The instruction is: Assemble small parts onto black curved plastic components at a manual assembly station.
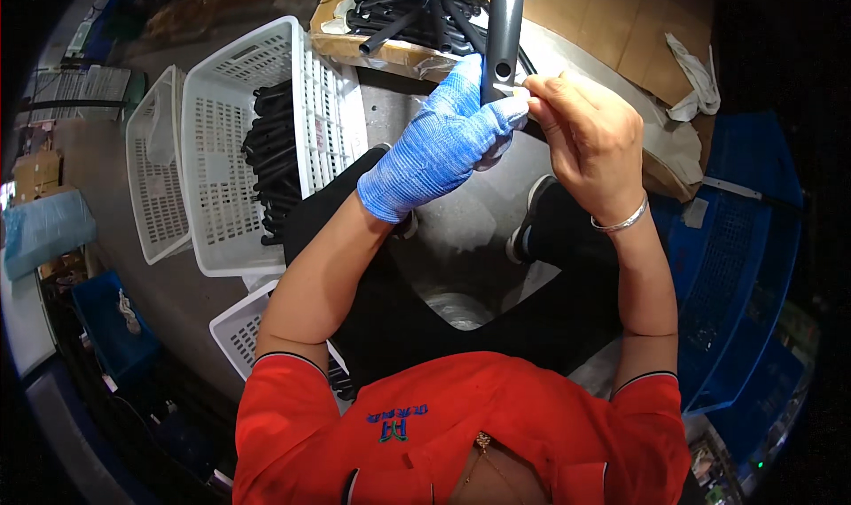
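My left hand (430, 151), in a blue knitted glove, is closed around the lower end of a black tube (504, 35) with round holes along its face. The tube stands nearly upright in the view, and its top runs out of the picture. My bare right hand (596, 142), with a silver bangle at the wrist, is pinched at the tube's lower end, close to the gloved thumb. Whatever sits between its fingertips is too small to make out. Beyond the hands, a pile of similar black tubes (417, 13) lies in an open cardboard box (341, 46).
On the left, a white perforated basket (217, 151) holds several black parts (273, 164), with another white basket (142, 186) beside it. Blue plastic crates (731, 266) stand on the right. Cardboard (603, 13) lies at the far side. A smaller white basket (239, 332) is near my left elbow.
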`<state>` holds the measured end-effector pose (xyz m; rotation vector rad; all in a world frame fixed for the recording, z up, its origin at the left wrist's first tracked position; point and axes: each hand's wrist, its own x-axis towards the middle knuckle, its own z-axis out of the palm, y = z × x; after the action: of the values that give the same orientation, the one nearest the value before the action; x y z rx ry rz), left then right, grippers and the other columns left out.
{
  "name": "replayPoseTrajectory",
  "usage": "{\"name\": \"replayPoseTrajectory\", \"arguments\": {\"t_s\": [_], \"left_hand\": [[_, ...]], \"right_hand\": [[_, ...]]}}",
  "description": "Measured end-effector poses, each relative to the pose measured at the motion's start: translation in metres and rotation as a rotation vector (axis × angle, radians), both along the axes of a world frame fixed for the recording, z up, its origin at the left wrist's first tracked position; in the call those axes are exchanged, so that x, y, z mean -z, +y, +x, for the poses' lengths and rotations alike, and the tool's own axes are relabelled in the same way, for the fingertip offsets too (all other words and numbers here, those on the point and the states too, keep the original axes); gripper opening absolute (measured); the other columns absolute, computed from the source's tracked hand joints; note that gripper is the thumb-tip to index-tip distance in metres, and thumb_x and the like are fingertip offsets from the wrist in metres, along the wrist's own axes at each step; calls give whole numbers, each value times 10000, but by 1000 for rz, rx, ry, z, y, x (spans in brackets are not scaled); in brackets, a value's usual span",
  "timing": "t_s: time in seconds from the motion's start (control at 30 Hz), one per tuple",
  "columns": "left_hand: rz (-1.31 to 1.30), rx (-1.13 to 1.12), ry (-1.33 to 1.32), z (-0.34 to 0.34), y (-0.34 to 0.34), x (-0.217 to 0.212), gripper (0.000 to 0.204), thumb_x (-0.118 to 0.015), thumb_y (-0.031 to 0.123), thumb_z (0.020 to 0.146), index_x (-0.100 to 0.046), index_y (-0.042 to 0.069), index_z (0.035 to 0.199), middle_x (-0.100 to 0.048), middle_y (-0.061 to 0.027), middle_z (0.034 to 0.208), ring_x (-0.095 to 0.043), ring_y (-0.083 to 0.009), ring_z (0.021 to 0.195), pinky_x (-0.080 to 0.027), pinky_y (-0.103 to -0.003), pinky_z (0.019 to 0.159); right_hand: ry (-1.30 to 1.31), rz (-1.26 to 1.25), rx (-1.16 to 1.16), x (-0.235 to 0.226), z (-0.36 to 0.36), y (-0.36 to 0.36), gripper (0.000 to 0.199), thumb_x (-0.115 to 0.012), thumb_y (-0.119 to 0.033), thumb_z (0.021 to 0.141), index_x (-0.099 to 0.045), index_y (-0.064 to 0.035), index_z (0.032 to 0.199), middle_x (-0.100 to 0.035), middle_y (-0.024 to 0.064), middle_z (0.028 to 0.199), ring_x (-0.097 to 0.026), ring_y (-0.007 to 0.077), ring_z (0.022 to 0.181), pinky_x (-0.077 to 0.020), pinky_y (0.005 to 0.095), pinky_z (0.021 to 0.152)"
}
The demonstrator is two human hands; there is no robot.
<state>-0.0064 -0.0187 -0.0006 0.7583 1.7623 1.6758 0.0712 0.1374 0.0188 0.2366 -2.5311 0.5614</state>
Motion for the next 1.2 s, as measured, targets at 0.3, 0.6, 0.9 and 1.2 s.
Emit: {"name": "replayPoseTrajectory", "arguments": {"t_s": [0.3,0.6,0.9,1.2], "left_hand": [[88,37,-205,1,3,1,224,-547,207,905,-472,56,1053,-475,30,670,-431,-26,551,-349,-174,493],[52,-19,170,1,3,19,223,-538,219,900,-470,73,1055,-481,25,715,-436,-27,579,-365,-176,513],[46,-48,180,5,2,14,258,-534,213,901,-450,69,1098,-486,11,721,-437,-40,577,-373,-191,509],[66,-62,-36,8,4,12,312,-527,189,899,-417,57,1160,-496,-7,744,-460,-60,590,-397,-208,522]], "right_hand": [[-28,36,1,-2,2,2,132,-632,-116,809,-648,-45,919,-615,101,750,-583,255,611,-437,311,553],[-29,10,18,-1,3,-4,138,-641,-103,796,-650,-44,921,-604,106,735,-575,258,597,-437,315,540],[-8,4,30,4,3,-7,137,-648,-93,790,-653,-43,917,-598,111,720,-567,262,580,-436,311,533],[-4,13,56,4,2,-9,138,-642,-105,801,-639,-33,918,-603,116,740,-569,274,591,-437,316,536]]}}
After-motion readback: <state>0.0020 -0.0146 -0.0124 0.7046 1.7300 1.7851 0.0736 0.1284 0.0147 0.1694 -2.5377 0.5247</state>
